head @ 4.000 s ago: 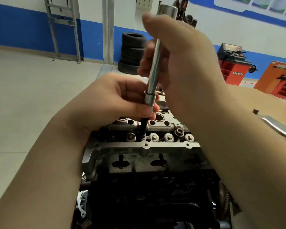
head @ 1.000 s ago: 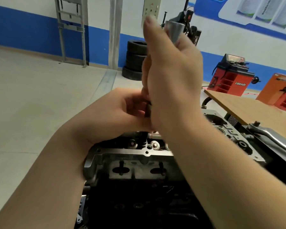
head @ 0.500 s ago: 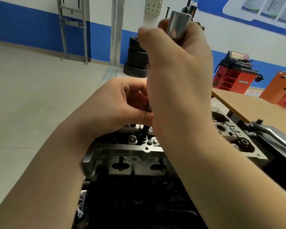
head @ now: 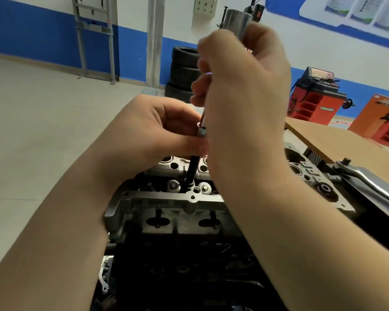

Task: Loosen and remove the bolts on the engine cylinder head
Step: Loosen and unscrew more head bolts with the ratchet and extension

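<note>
The grey cylinder head [head: 166, 199] sits on the dark engine block below me. A long chrome extension bar [head: 235, 17] stands nearly upright over it, and its black lower shaft [head: 193, 170] reaches down into a hole among the valve tops. My right hand [head: 240, 86] is wrapped around the upper chrome part. My left hand [head: 153, 129] pinches the bar lower down, just above the black shaft. The bolt head under the tip is hidden.
A chrome ratchet handle [head: 373, 182] lies on a wooden bench [head: 337, 140] at the right. Stacked tyres [head: 182, 72] and a red machine [head: 312, 97] stand by the far wall. Open floor lies to the left.
Both hands have kept hold of the bar throughout. The right hand's fingers have shifted around the upper bar between frames, and the view has drifted slightly.
</note>
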A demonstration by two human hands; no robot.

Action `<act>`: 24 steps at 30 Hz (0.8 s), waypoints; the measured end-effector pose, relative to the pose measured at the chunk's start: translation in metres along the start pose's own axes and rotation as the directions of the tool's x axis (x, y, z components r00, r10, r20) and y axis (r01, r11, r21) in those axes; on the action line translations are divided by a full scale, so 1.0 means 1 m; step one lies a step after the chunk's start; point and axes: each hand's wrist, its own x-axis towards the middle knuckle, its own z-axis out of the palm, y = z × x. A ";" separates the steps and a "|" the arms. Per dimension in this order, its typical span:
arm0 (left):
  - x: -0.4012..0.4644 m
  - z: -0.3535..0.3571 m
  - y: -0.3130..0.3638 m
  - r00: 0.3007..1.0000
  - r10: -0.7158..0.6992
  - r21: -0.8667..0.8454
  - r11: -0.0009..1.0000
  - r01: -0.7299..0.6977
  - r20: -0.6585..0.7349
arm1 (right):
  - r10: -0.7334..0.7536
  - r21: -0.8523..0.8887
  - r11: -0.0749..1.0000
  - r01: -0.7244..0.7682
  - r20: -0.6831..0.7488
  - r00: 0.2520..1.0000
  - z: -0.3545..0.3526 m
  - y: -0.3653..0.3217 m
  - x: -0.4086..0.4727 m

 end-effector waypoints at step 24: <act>-0.003 -0.004 0.008 1.000 -0.023 0.017 1.000 0.023 0.007 | 0.016 0.016 1.000 -0.021 0.256 0.967 0.003 -0.003 0.010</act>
